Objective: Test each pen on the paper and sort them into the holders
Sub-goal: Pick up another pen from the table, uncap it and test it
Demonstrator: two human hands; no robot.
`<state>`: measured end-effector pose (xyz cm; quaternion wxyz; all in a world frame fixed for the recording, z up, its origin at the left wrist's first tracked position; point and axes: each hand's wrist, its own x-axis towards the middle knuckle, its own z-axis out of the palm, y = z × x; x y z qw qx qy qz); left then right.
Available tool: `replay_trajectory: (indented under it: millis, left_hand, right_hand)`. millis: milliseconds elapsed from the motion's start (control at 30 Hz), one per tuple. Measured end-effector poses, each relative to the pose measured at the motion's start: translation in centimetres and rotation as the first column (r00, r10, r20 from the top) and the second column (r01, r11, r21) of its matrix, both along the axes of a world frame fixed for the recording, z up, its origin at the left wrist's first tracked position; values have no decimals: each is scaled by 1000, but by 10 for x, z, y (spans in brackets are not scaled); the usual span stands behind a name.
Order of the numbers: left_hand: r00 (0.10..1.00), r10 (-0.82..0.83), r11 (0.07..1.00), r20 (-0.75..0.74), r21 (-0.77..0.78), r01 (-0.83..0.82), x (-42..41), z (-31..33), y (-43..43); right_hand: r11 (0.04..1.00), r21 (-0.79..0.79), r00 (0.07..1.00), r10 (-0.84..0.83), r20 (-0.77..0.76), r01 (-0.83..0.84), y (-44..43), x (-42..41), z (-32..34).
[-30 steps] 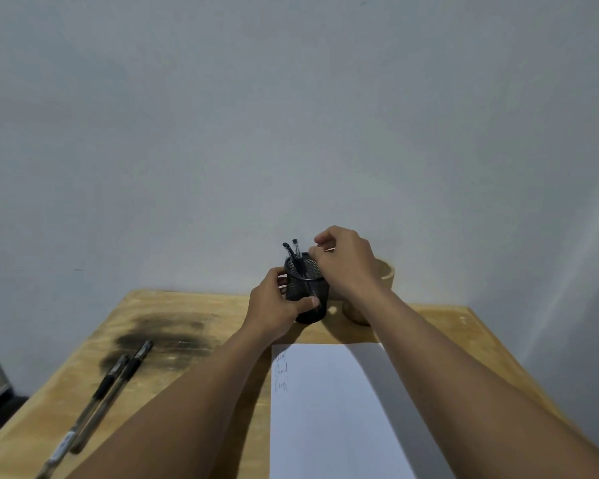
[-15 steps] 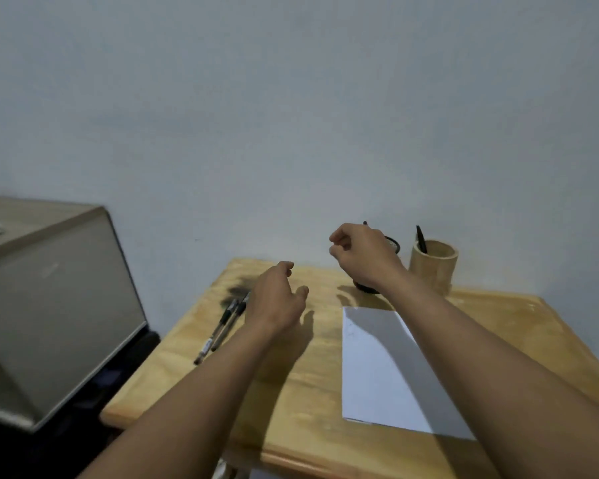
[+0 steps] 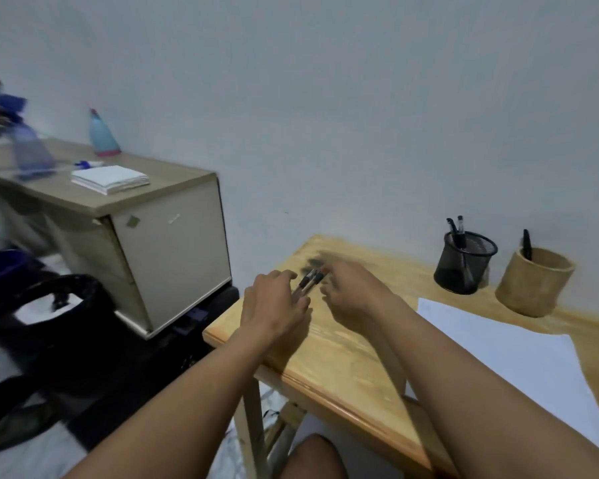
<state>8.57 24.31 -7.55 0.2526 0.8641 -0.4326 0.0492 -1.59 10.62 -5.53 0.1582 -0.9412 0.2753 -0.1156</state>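
Note:
Two black pens (image 3: 310,281) lie side by side on the left part of the wooden table (image 3: 339,361), over a dark stain. My left hand (image 3: 274,305) hovers at their near ends with its fingers spread. My right hand (image 3: 353,295) is just right of the pens, fingers curled toward their far tips; blur hides whether it grips one. A black mesh holder (image 3: 464,271) at the back holds two pens. Right of it, a bamboo holder (image 3: 533,288) holds one pen. The white paper (image 3: 516,357) lies in front of the holders.
Left of the table stands a low cabinet (image 3: 173,250) with a spray bottle (image 3: 102,136) and a white stack (image 3: 111,179) on top. A black bin (image 3: 66,305) sits on the floor. The table's left edge is close under my left wrist.
Both hands left the mesh holder and swung left to the two loose pens. The view turned left and down, bringing the cabinet and bin into sight.

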Motion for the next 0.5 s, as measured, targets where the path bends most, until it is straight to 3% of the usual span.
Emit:
replay_trajectory:
  millis: [500]
  left_hand:
    - [991, 4, 999, 132, 43, -10, 2, -14, -5]
  right_hand:
    - [983, -161, 996, 84, -32, -88, -16, 15, -23]
